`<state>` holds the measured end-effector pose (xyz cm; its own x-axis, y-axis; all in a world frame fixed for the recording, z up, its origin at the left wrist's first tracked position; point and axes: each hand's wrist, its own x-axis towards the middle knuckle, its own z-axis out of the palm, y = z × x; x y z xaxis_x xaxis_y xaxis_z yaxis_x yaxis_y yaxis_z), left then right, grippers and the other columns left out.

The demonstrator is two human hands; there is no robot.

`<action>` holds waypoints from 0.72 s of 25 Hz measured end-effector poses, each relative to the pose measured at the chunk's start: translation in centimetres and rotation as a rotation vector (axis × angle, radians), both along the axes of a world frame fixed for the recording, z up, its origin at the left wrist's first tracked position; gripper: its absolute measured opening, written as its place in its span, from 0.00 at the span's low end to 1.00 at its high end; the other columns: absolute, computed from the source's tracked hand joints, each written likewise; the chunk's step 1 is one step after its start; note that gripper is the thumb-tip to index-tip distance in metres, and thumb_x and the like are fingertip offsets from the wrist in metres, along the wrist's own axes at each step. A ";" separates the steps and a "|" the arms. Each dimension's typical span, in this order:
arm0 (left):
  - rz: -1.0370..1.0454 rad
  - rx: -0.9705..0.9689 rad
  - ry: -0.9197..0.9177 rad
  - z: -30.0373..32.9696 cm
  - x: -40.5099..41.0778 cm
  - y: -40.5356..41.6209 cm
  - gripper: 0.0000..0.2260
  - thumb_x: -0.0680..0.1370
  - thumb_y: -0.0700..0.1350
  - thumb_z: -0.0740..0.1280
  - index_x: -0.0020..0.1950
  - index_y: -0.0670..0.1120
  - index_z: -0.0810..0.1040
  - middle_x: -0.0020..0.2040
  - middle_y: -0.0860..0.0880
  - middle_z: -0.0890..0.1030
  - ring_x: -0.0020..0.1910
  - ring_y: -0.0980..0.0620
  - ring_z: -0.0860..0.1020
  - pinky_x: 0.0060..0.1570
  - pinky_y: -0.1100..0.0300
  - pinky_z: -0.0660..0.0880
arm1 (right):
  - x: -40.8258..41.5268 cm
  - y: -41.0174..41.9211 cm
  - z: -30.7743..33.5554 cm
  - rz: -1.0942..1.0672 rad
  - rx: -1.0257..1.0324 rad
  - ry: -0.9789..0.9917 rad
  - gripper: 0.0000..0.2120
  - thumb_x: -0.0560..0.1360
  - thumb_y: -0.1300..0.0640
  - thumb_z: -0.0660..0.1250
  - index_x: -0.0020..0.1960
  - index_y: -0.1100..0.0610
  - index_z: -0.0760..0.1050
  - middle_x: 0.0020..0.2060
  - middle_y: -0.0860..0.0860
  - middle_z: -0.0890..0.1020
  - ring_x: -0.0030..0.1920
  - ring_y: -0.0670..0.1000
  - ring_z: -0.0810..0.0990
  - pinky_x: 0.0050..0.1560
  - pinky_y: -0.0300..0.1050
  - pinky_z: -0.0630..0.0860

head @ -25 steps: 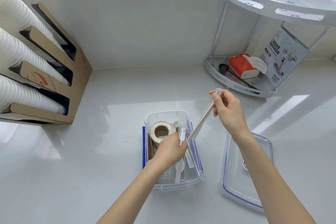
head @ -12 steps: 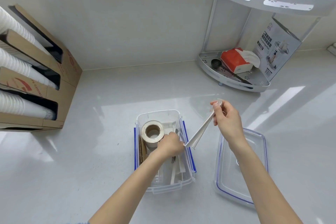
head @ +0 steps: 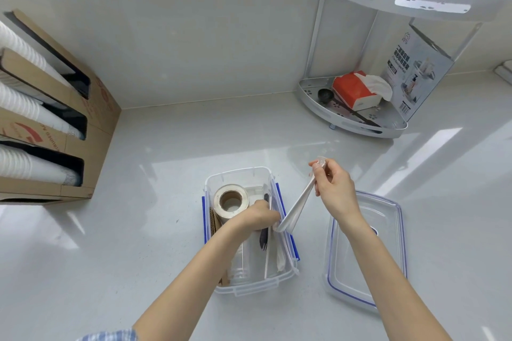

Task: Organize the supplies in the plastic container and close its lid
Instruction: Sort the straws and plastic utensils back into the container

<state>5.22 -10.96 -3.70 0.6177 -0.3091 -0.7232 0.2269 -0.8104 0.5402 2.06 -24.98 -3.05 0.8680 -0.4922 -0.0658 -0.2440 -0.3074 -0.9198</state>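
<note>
A clear plastic container (head: pixel 238 176) with blue side clips stands open on the white counter. Inside are a roll of beige tape (head: pixel 230 200), brown cardboard pieces (head: pixel 214 223), a black fork (head: pixel 263 239) and wrapped white utensils (head: pixel 280 259). My left hand (head: pixel 259 216) reaches into the container and grips the lower end of a wrapped white utensil packet (head: pixel 297 203). My right hand (head: pixel 333 188) pinches the packet's upper end above the container's right rim. The packet slants from upper right to lower left. The clear lid (head: pixel 365 252) with a blue seal lies flat on the counter to the right.
A cardboard dispenser (head: pixel 91 130) with stacks of white cups stands at the left. A white corner rack (head: pixel 357 119) at the back right holds a red tissue pack (head: pixel 352 91), a black scoop and a printed box (head: pixel 415 75). A wall runs along the back.
The view has shifted, so the container sits lower left in frame. Both hands still hold the slanted packet, and its lower end has dropped closer to the container's right rim.
</note>
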 end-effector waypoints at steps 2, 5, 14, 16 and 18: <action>0.028 -0.035 0.022 0.0 -0.2 0.1 0.04 0.75 0.41 0.56 0.48 0.41 0.68 0.33 0.49 0.63 0.30 0.54 0.61 0.28 0.63 0.58 | 0.0 0.1 -0.1 0.001 0.002 0.005 0.11 0.79 0.57 0.56 0.52 0.59 0.75 0.29 0.47 0.71 0.30 0.48 0.70 0.30 0.27 0.68; 0.090 -0.103 0.042 0.0 -0.2 0.3 0.05 0.76 0.41 0.57 0.49 0.41 0.65 0.36 0.49 0.65 0.32 0.54 0.64 0.31 0.63 0.61 | -0.1 0.2 -0.2 0.003 0.014 0.016 0.11 0.79 0.57 0.56 0.52 0.61 0.75 0.29 0.48 0.71 0.30 0.48 0.71 0.30 0.27 0.69; 0.237 -0.237 0.117 -0.4 -0.2 0.9 0.20 0.69 0.47 0.63 0.57 0.39 0.69 0.51 0.40 0.74 0.45 0.46 0.72 0.44 0.55 0.71 | -0.5 0.6 0.4 0.029 0.083 0.027 0.08 0.80 0.57 0.55 0.48 0.57 0.71 0.38 0.52 0.81 0.30 0.46 0.70 0.34 0.38 0.67; 0.264 -0.304 0.082 -0.5 -0.3 0.9 0.16 0.71 0.45 0.60 0.55 0.37 0.70 0.46 0.40 0.75 0.41 0.46 0.73 0.39 0.54 0.71 | -0.7 0.5 0.6 0.031 0.096 0.022 0.08 0.80 0.57 0.54 0.48 0.57 0.71 0.36 0.51 0.81 0.30 0.46 0.69 0.34 0.38 0.67; 0.329 -0.387 0.036 0.1 -0.4 1.1 0.06 0.75 0.39 0.56 0.43 0.41 0.71 0.38 0.44 0.72 0.35 0.50 0.71 0.36 0.58 0.70 | -0.8 0.4 0.9 0.022 0.118 0.005 0.08 0.80 0.57 0.54 0.48 0.56 0.71 0.34 0.48 0.80 0.30 0.46 0.69 0.34 0.38 0.67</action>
